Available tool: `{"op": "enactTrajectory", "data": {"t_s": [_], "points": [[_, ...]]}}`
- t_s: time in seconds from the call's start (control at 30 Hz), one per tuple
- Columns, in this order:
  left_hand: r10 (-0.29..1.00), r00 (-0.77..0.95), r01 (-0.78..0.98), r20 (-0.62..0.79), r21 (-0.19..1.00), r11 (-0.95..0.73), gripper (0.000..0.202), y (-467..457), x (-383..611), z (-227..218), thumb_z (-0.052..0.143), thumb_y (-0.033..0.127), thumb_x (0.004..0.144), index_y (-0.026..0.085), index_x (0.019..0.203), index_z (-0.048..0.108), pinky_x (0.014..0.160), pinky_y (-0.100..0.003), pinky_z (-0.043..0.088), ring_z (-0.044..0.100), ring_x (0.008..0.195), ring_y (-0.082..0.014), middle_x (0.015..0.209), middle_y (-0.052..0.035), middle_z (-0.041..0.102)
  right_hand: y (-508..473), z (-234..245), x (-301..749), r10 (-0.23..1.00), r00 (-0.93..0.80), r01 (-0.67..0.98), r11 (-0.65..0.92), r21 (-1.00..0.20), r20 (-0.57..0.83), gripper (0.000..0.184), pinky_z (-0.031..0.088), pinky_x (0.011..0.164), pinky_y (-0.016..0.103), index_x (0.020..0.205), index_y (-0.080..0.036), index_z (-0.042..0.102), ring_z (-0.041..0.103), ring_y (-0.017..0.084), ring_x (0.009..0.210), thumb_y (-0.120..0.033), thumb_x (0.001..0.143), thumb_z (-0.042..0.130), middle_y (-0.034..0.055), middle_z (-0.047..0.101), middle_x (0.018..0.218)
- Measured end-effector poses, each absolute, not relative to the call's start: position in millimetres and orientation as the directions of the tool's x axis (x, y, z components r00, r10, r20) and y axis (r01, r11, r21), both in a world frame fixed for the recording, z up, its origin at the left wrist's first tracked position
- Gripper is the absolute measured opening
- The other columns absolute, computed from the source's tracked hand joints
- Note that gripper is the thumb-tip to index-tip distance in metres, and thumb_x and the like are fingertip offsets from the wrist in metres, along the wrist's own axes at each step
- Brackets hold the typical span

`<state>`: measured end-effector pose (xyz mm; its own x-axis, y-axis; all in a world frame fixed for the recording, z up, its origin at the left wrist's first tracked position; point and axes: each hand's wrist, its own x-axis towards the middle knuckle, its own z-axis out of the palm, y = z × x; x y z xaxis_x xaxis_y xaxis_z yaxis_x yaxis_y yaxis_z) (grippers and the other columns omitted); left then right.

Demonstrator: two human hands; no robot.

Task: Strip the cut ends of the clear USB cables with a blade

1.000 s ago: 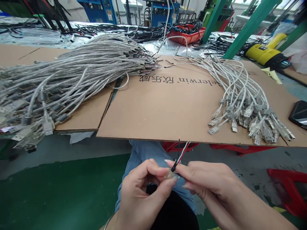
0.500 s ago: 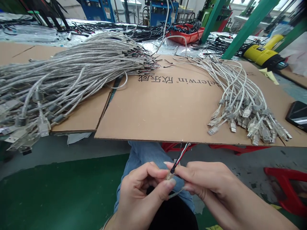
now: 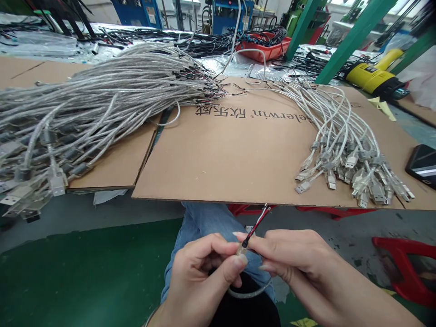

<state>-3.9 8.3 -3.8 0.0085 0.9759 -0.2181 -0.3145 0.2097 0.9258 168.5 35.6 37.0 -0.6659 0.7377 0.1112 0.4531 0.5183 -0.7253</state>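
Since the wires (image 3: 259,223) have drawn from a splay into one tight bundle, this end now looks gathered. Your left hand (image 3: 190,281) pinches one cable (image 3: 242,250) over your lap; your right hand (image 3: 303,259) sits at the wires' base, though I cannot tell its grip. Two piles, the larger pile (image 3: 112,100) and the smaller pile (image 3: 364,155), defy counting; one phone (image 3: 424,165) lies rightward.

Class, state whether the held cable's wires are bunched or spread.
Bunched: the wires lie close together, parting only slightly at the top.
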Motion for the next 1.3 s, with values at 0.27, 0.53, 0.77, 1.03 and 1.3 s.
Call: {"op": "enactTrajectory", "data": {"t_s": [0.27, 0.53, 0.77, 1.03, 1.3], "points": [[0.959, 0.073, -0.424, -0.272, 0.862, 0.277, 0.010, 6.1, -5.0, -9.2, 0.075, 0.015, 0.071, 0.020, 0.063, 0.072, 0.046, -0.009, 0.049, 0.061, 0.043, -0.0057, 0.053, 0.0043, 0.065, 39.2, 37.5, 172.4, 0.737, -0.676, 0.477, 0.418, -0.773, -0.019, 0.023, 0.042, 0.054, 0.022, 0.090, -0.022, 0.062, 0.051, 0.012, 0.057, -0.009, 0.093, 0.042, -0.0030, 0.053, 0.067], [0.888, 0.321, -0.555, -0.331, 0.693, 0.459, 0.019, 10.9, -3.9, -12.4, 0.075, 0.033, 0.074, 0.015, 0.067, 0.074, 0.054, -0.014, 0.052, 0.062, 0.049, -0.0069, 0.056, 0.0006, 0.068, 24.0, 17.0, 161.3, 0.859, -0.316, 0.275, 0.490, -0.827, 0.403, 0.023, 0.051, 0.053, 0.020, 0.094, -0.021, 0.062, 0.063, 0.013, 0.063, -0.006, 0.078, 0.067, 0.0007, 0.069, 0.080], [0.862, 0.333, -0.620, -0.382, 0.600, 0.506, 0.014, 9.5, 2.2, -11.0, 0.080, 0.024, 0.069, 0.015, 0.068, 0.069, 0.050, -0.013, 0.049, 0.062, 0.048, -0.0069, 0.054, 0.0016, 0.068, 21.7, 9.5, 149.8, 0.825, -0.236, 0.295, 0.565, -0.771, 0.514, 0.027, 0.055, 0.053, 0.022, 0.091, -0.019, 0.067, 0.065, 0.015, 0.061, 0.003, 0.076, 0.061, 0.0038, 0.069, 0.072], [0.864, 0.294, -0.636, -0.408, 0.591, 0.496, 0.025, 10.3, 4.2, -8.3, 0.086, 0.008, 0.056, 0.013, 0.061, 0.062, 0.049, -0.014, 0.051, 0.062, 0.046, -0.0066, 0.056, 0.0045, 0.067, 16.6, 5.1, 150.2, 0.847, -0.181, 0.313, 0.531, -0.787, 0.500, 0.026, 0.053, 0.052, 0.021, 0.087, -0.018, 0.068, 0.064, 0.014, 0.061, 0.004, 0.074, 0.064, 0.0030, 0.068, 0.073], [0.817, 0.335, -0.562, -0.469, 0.597, 0.573, 0.028, 13.4, 1.8, 1.5, 0.087, 0.001, 0.045, 0.011, 0.054, 0.063, 0.042, -0.013, 0.050, 0.059, 0.039, -0.0061, 0.051, 0.0042, 0.066, 28.1, 14.1, 150.7, 0.872, -0.180, 0.198, 0.486, -0.851, 0.456, 0.020, 0.052, 0.049, 0.021, 0.065, -0.017, 0.067, 0.062, 0.013, 0.052, 0.003, 0.071, 0.067, 0.0004, 0.066, 0.059]]}}
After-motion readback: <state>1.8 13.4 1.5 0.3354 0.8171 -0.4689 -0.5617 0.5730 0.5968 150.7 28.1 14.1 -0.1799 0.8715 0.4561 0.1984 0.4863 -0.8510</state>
